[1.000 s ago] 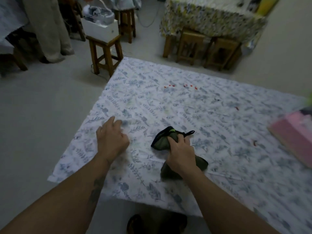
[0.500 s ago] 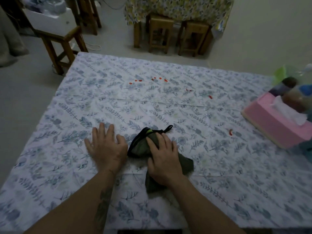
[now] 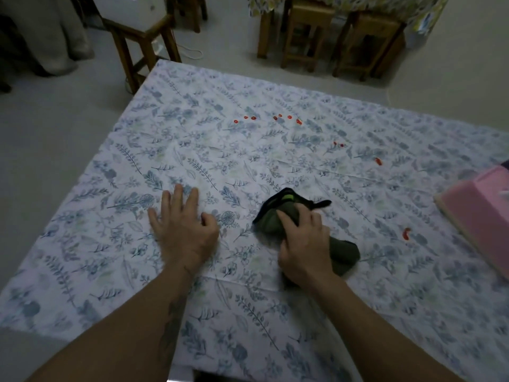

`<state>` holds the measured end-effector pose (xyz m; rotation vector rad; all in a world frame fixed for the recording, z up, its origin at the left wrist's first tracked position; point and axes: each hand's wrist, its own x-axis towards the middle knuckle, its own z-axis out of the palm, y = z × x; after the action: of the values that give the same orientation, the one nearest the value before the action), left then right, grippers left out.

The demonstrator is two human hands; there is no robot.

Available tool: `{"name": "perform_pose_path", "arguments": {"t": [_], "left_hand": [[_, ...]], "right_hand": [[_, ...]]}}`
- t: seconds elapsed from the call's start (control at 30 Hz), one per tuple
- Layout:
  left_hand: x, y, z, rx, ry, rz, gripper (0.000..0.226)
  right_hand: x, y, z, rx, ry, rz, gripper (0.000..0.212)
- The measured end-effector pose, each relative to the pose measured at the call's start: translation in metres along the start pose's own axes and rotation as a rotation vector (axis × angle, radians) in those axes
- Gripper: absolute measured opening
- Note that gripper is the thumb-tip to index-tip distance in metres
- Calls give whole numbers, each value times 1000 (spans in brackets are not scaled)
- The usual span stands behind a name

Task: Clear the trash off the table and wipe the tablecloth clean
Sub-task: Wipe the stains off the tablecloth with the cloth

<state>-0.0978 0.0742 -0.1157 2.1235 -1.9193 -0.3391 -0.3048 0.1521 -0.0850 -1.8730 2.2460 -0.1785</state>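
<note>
Both hands rest on the tablecloth (image 3: 192,150) in the head view: the left hand (image 3: 183,230) lies flat with fingers spread, holding nothing; the right hand (image 3: 304,248) presses down, fingers curled over a dark green rag (image 3: 278,219). Red spots (image 3: 276,118) lie farther off.

Open tablecloth (image 3: 275,161) ahead; pink tissue box (image 3: 484,216) at right edge.
</note>
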Motion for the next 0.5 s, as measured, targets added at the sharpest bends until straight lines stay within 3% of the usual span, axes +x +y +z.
{"name": "perform_pose_path", "arguments": {"t": [0.17, 0.23, 0.5], "left_hand": [[-1, 3, 0, -4, 21, -5, 67], [-1, 3, 0, -1, 26, -3, 67], [1, 0, 4, 9, 26, -6, 67]], "right_hand": [[47, -20, 12, -39, -69, -272, 65], [73, -10, 7, -35, -56, -297, 60], [108, 64, -23, 23, 25, 142, 54]]}}
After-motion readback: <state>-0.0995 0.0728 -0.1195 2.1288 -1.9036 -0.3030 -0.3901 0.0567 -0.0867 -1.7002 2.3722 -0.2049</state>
